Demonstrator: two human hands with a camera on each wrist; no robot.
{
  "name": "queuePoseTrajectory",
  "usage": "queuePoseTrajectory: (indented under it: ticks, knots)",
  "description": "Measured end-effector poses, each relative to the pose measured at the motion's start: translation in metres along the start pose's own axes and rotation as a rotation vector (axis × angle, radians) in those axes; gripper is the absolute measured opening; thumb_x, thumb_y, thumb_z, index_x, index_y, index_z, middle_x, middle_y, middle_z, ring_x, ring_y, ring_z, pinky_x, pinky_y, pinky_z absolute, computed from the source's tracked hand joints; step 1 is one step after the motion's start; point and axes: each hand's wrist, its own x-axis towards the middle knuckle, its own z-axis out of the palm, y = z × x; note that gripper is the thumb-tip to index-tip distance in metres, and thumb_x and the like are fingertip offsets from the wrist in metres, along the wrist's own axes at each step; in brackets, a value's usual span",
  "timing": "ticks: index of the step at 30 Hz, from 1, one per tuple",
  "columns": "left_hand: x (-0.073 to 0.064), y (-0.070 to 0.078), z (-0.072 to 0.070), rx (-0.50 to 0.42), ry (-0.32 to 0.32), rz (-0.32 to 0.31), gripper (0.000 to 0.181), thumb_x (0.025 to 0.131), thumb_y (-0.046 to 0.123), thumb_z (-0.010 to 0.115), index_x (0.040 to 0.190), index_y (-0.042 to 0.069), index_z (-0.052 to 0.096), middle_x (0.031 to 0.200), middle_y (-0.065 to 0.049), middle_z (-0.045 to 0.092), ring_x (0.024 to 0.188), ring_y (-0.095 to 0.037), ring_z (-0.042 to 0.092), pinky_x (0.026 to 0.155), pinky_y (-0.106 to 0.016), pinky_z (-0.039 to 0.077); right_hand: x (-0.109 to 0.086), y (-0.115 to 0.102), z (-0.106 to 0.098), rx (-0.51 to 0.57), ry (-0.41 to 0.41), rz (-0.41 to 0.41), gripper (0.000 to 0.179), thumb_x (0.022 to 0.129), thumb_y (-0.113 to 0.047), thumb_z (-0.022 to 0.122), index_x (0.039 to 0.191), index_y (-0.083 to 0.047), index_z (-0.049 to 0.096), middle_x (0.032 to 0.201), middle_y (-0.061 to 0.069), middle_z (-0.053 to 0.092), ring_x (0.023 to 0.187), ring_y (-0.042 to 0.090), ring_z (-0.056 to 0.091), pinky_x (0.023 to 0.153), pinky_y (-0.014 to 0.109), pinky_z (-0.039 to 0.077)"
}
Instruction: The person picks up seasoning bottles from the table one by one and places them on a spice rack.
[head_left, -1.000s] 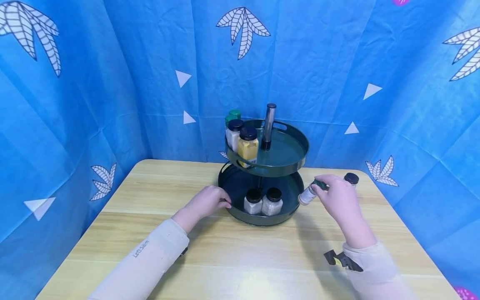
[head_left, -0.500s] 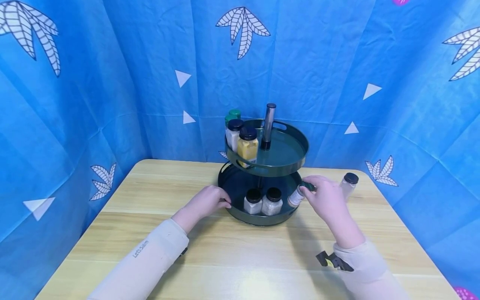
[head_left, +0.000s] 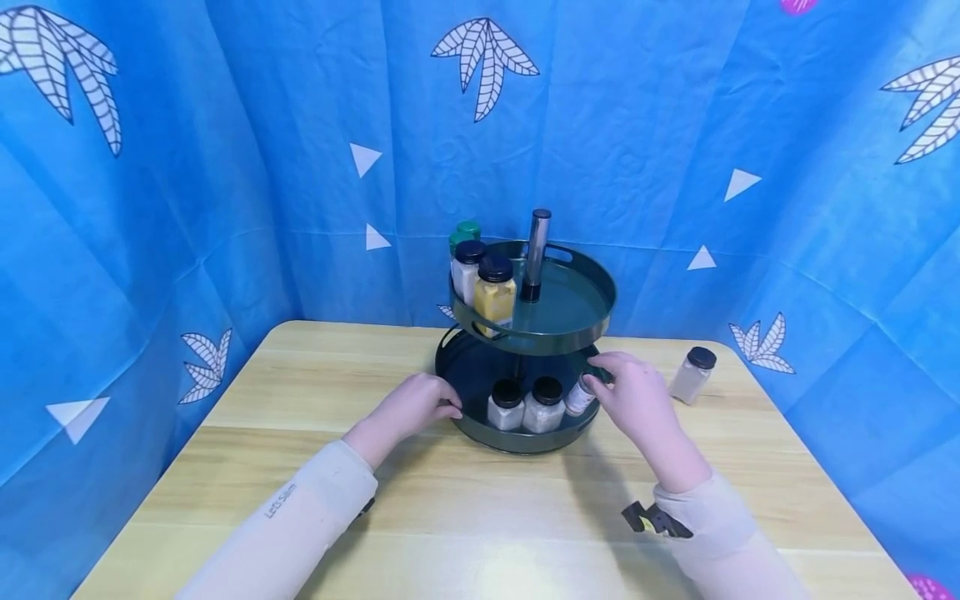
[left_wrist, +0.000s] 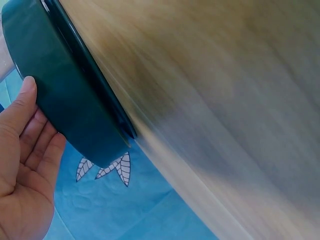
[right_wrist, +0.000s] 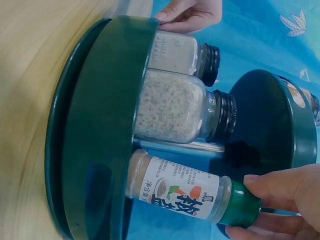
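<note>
A dark green two-tier spice rack (head_left: 517, 442) stands on the table. My left hand (head_left: 414, 407) pinches the left rim of its lower tier; the left wrist view shows the thumb (left_wrist: 26, 97) on the rim's edge. In my right hand (head_left: 637, 398) is a seasoning bottle (right_wrist: 182, 189), held by its green cap (right_wrist: 241, 204). The bottle tilts over the lower tier's right side, its base just inside the rim. Beside it stand two glass jars with black lids, one speckled jar (right_wrist: 172, 107) and one pale jar (head_left: 506, 407).
On the upper tier (head_left: 566, 340) stand a yellow-filled jar (head_left: 495, 300), a white-filled jar (head_left: 465, 279) and green-capped bottles (head_left: 468, 229). Another black-lidded jar (head_left: 692, 379) stands on the table (head_left: 465, 517) at right. A blue curtain (head_left: 637, 125) surrounds the table.
My right hand has moved left with the seasoning bottle, from outside the rack to inside the lower tier's rim. The left hand stays at the rim.
</note>
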Motion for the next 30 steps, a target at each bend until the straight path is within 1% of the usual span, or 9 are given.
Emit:
queuePoseTrajectory:
  ticks: [5,13,18,21,26,30]
  knots:
    - [0.0,0.001,-0.001,0.003,-0.002,-0.005,0.007,0.087,0.018,0.079,0.09,0.013,0.08,0.09,0.002,0.076,0.087,-0.014,0.071,0.082,-0.03,0.058,0.0,0.0,0.005,-0.007,0.002,-0.02,0.026,0.089,-0.014,0.077,0.11,0.001,0.074,0.112,0.02,0.071,0.098,0.037,0.069,0.083,0.053,0.057]
    - [0.0,0.002,-0.001,0.0,-0.001,-0.001,0.006,0.087,0.018,0.079,0.09,0.012,0.08,0.09,0.002,0.076,0.087,-0.014,0.071,0.082,-0.029,0.058,0.0,-0.002,0.013,-0.005,-0.008,-0.07,0.02,0.085,-0.009,0.08,0.102,0.0,0.076,0.105,0.018,0.072,0.096,0.035,0.07,0.083,0.051,0.057]
    - [-0.001,0.002,-0.001,-0.004,0.004,0.005,0.007,0.087,0.017,0.079,0.09,0.011,0.08,0.09,0.001,0.076,0.087,-0.014,0.071,0.082,-0.03,0.058,-0.001,-0.002,0.019,-0.004,-0.034,-0.094,0.019,0.084,-0.008,0.08,0.101,-0.001,0.076,0.104,0.016,0.073,0.093,0.034,0.071,0.083,0.05,0.057]
    - [-0.001,0.002,-0.001,-0.008,0.001,-0.002,0.007,0.087,0.018,0.079,0.09,0.011,0.08,0.091,0.001,0.076,0.087,-0.015,0.071,0.082,-0.03,0.058,-0.001,-0.001,0.022,-0.007,-0.045,-0.106,0.018,0.084,-0.008,0.08,0.1,-0.001,0.077,0.103,0.014,0.073,0.092,0.033,0.071,0.082,0.049,0.058]
    - [-0.002,0.002,-0.001,-0.007,0.001,-0.015,0.007,0.087,0.018,0.079,0.09,0.012,0.08,0.091,0.001,0.076,0.087,-0.014,0.071,0.082,-0.029,0.058,-0.001,-0.002,0.024,0.008,-0.074,-0.117,0.018,0.084,-0.007,0.079,0.101,-0.001,0.077,0.104,0.015,0.073,0.095,0.034,0.07,0.084,0.05,0.057]
    - [-0.002,0.002,-0.001,-0.005,0.008,0.003,0.006,0.087,0.016,0.079,0.09,0.011,0.08,0.09,0.001,0.076,0.087,-0.014,0.071,0.082,-0.03,0.058,-0.002,-0.001,0.026,0.025,-0.101,-0.109,0.018,0.084,-0.006,0.079,0.101,-0.001,0.076,0.105,0.015,0.073,0.097,0.034,0.07,0.086,0.049,0.056]
